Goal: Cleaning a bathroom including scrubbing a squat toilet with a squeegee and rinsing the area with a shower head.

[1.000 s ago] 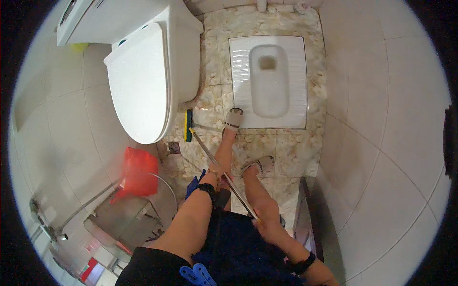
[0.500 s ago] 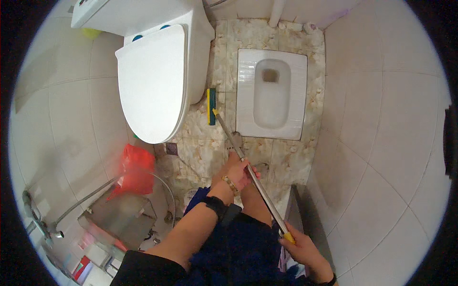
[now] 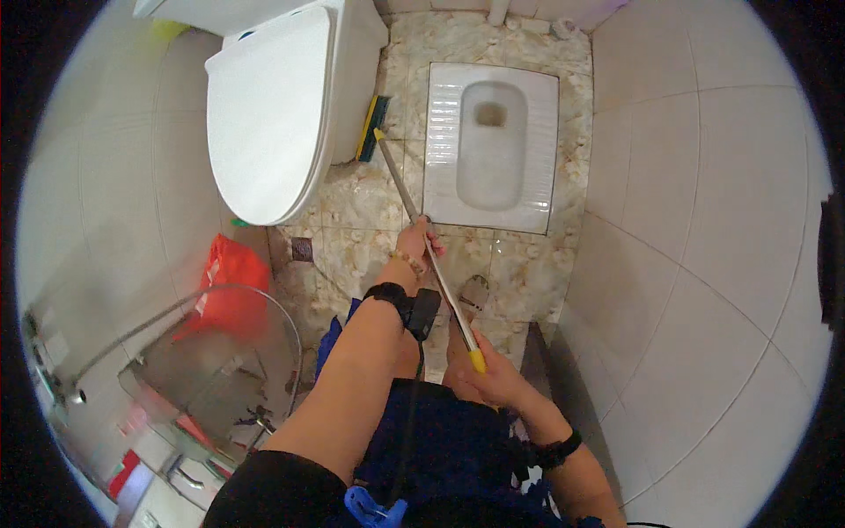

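A long-handled floor brush slants across the view, its metal pole ending in a yellow grip. Its yellow and dark green head lies on the tiles along the right side of the toilet base. My left hand is wrapped round the middle of the pole, near the front edge of the white squat pan. Lower down, my right hand grips the pole by its yellow end. The inner fingers of both hands are partly hidden.
The white toilet lid is down. On the left are a red plastic bag, a grey shower hose and a washbasin with a tap. A floor drain lies in the marbled tiles. A tiled wall bounds the right.
Both hands and the pole have moved forward. The brush head has gone farther along the toilet base and turned aslant. The whole view has shifted, with the fixtures higher in it.
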Tool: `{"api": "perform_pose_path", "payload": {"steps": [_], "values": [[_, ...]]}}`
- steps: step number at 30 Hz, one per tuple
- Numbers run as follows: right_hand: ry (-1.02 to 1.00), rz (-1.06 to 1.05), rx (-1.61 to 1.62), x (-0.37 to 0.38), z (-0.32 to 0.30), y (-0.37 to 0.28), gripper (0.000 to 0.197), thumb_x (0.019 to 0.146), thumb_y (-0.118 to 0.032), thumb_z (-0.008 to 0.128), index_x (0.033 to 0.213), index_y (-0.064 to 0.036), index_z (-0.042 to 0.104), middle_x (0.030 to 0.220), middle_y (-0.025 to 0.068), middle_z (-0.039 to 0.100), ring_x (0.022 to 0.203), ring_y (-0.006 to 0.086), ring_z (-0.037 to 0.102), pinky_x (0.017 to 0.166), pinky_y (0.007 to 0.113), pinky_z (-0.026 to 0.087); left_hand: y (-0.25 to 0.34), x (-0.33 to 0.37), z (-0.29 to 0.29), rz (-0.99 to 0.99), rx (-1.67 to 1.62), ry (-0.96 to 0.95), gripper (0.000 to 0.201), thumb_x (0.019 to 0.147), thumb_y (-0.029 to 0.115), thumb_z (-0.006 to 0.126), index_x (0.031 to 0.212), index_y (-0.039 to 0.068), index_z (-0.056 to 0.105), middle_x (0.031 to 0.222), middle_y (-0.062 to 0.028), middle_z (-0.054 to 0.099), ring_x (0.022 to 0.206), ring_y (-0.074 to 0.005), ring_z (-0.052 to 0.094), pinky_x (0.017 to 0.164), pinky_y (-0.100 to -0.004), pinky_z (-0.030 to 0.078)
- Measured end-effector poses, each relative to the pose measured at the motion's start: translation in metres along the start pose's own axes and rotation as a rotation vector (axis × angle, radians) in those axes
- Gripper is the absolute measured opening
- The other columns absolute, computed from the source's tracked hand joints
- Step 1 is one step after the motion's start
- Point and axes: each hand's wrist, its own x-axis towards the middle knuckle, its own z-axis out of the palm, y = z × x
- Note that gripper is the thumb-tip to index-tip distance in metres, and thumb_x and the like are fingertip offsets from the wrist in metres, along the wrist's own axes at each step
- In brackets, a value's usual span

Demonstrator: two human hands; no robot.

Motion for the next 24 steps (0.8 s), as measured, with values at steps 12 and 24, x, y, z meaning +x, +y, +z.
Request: {"api": "perform_pose_path", "payload": {"steps": [12,24], "values": [[0.068,-0.356,-0.629,-0.018,0.048,0.029,0.056,0.081,-0.029,0.052,0.13,-0.0142,0.028,0.08,0.0215,0.057,0.07,0.0377,0.056,0.064,0.042,0.044,-0.063,-0.09,-0.091,0.044,-0.166,0.215,0.023,0.087,0.031,0.041,0.094,0.011,0.033,0.064,-0.0072,0.045,0.045,-0.0219,0.047,0.04,-0.0389,0.047],[0.148,0.058,-1.351,-0.087,0.114,-0.06,0.059,0.078,-0.025,0.053,0.128,-0.0053,0.029,0.069,0.0159,0.059,0.054,0.0318,0.057,0.048,0.042,0.046,-0.064,-0.16,-0.097,0.016,-0.409,-0.357,0.018,0.086,0.024,0.046,0.091,0.009,0.038,0.07,-0.0063,0.049,0.058,-0.0215,0.053,0.055,-0.0401,0.05]]}}
